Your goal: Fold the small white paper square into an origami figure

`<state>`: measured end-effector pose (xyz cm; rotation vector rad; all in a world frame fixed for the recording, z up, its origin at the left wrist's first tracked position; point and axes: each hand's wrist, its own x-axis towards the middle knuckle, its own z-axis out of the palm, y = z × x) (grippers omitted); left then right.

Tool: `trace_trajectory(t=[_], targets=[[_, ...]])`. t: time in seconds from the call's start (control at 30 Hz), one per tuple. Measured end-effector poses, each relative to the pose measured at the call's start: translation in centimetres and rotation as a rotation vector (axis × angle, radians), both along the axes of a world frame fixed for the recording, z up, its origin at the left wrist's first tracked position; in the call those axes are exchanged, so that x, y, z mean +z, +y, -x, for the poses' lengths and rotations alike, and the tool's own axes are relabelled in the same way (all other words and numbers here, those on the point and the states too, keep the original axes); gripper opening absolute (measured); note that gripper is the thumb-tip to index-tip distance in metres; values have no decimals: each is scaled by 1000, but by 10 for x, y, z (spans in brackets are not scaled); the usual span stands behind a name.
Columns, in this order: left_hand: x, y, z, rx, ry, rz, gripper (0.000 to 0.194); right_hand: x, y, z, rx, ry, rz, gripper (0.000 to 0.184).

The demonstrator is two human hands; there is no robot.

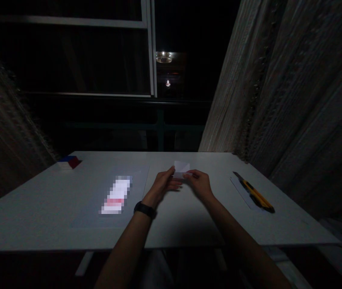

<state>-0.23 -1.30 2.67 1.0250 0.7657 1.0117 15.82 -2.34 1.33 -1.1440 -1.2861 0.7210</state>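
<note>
Between my two hands, a little above the white table (186,224), is a small piece of white paper (182,165) with crease lines on it. My left hand (165,181), with a dark band on its wrist, pinches the paper's left edge. On the other side, my right hand (200,181) grips the lower right edge between thumb and fingers. Left of my hands lies a large pale sheet (139,180), and on it a bright, blurred-out rectangle (118,194) that looks like a lit screen.
A yellow and black utility knife (257,194) lies over a white paper strip (240,190) on the right. At the far left corner sits a puzzle cube (69,162) in blue, white and red. Curtains (231,88) hang beside a dark window behind the table.
</note>
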Motion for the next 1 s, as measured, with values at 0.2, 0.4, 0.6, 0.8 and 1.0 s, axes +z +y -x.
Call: trace_trajectory(t=[0.2,0.4,0.6,0.8,1.0], targets=[[-6,2,-4,66,112,-101,38,-2,-3,2,-50,-36,-60,38],[-2,0,-4,173,77,-71,35,-3,-2,8,17,253,15,76],[3,-4,-1,176,61,-161,33,-6,-3,7,218,285,222,37],[4,-5,-1,190,51,-176,33,-3,-7,9,252,330,262,38],[6,-6,0,120,-41,-94,35,-5,-3,6,266,279,243,37]])
